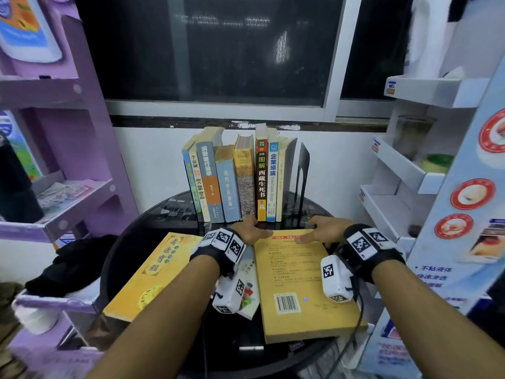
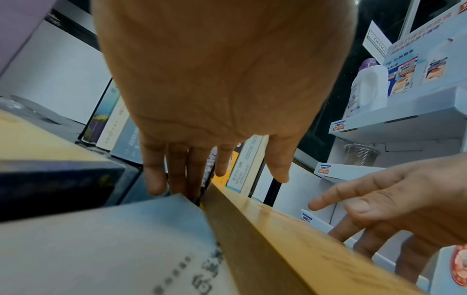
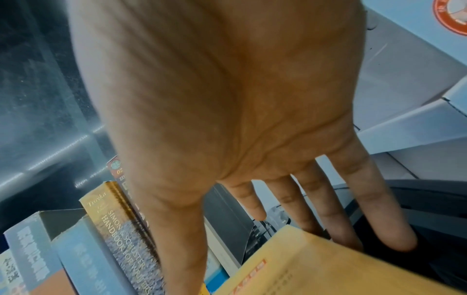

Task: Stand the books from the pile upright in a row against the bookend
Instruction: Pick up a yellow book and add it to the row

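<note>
A thick yellow book (image 1: 297, 283) lies flat with its barcode side up on the round black table (image 1: 177, 217), partly over a white book (image 1: 250, 283). My left hand (image 1: 250, 231) is at its far left corner, thumb on the cover, straight fingers (image 2: 177, 175) reaching down past the edge. My right hand (image 1: 325, 228) is at the far right corner, thumb on top, fingers (image 3: 328, 215) straight beyond the edge. Behind them several books (image 1: 232, 179) stand upright against a black bookend (image 1: 302, 170). A second yellow book (image 1: 153, 272) lies flat to the left.
Purple shelves (image 1: 68, 192) stand close on the left, white display shelves (image 1: 404, 170) on the right. A black cloth (image 1: 73, 263) lies beside the table's left rim. A wall and a dark window are right behind the row.
</note>
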`<state>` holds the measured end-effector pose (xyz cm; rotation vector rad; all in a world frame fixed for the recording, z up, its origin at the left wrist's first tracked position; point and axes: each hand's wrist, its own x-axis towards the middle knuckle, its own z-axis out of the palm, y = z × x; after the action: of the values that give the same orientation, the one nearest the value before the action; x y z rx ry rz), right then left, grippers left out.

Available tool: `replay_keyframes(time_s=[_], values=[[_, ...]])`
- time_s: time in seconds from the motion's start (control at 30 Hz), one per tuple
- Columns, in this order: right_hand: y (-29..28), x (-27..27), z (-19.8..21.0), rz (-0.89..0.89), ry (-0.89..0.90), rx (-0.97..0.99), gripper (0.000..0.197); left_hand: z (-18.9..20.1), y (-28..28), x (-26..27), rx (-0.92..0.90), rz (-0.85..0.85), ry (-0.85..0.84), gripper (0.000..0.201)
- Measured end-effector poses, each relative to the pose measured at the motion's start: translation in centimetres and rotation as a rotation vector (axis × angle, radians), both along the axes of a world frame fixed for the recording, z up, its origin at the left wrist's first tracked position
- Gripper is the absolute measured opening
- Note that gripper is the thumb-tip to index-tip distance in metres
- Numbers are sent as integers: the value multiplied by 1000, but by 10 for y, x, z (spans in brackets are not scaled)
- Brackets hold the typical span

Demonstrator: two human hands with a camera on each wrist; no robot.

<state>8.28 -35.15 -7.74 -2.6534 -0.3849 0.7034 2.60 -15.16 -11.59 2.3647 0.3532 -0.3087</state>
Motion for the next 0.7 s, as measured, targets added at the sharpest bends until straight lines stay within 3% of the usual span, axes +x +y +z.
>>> replay_keyframes(time_s=[0.1,0.3,0.53,0.7], values=[[1,-1,-4,-9,-7,-19,86,-4,-5,2,70,12,35,83],[2,-5,-8,-36,-24,3,61,-6,-12,5,207,9,55,87],[8,-9,-10,-55,-81,17,59,-5,-5,7,141,46,-12,70],[10,-7,-7,-58,-93,58,61,4,-4,7,69,69,-99,71]])
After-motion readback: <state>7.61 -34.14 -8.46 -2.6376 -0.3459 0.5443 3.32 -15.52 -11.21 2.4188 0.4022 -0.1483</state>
